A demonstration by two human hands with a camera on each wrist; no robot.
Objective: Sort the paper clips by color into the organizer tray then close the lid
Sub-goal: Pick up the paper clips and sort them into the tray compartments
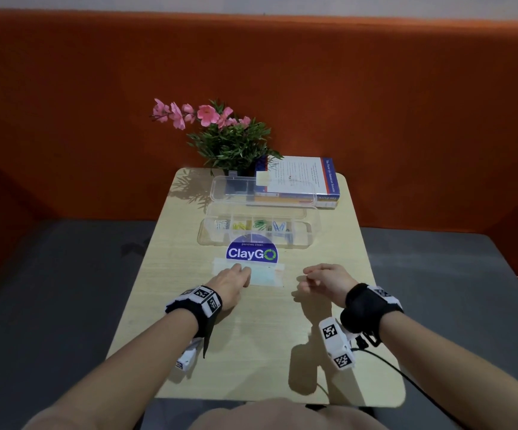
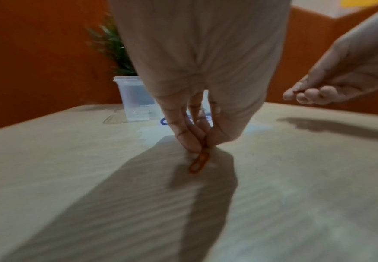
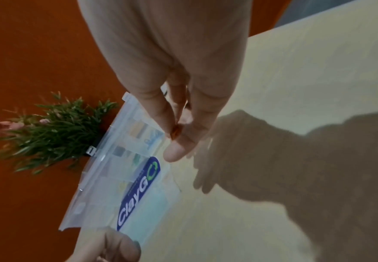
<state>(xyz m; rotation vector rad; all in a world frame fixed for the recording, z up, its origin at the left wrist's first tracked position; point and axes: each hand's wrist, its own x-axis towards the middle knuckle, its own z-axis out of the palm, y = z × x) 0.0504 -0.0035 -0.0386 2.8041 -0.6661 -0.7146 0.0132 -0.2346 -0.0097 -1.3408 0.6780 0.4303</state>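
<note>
The clear organizer tray (image 1: 203, 234) stands in the table's middle with its lid (image 1: 236, 187) tipped open behind it. Its compartments hold white clips (image 1: 222, 225), yellow clips (image 1: 240, 226), green clips (image 1: 260, 225) and blue clips (image 1: 279, 227). My left hand (image 1: 241, 273) is low over the table near a clear plastic bag (image 1: 267, 276). Its fingertips (image 2: 192, 147) pinch an orange paper clip (image 2: 198, 164) that touches the tabletop. My right hand (image 1: 305, 279) hovers to the right of the bag and pinches a second orange clip (image 3: 176, 132) between thumb and finger.
A round blue ClayGo sticker (image 1: 251, 253) lies between the tray and the bag. A potted plant with pink flowers (image 1: 230, 141) and a stack of books (image 1: 301, 181) stand at the far edge. Grey seat cushions flank the small wooden table (image 1: 251, 352).
</note>
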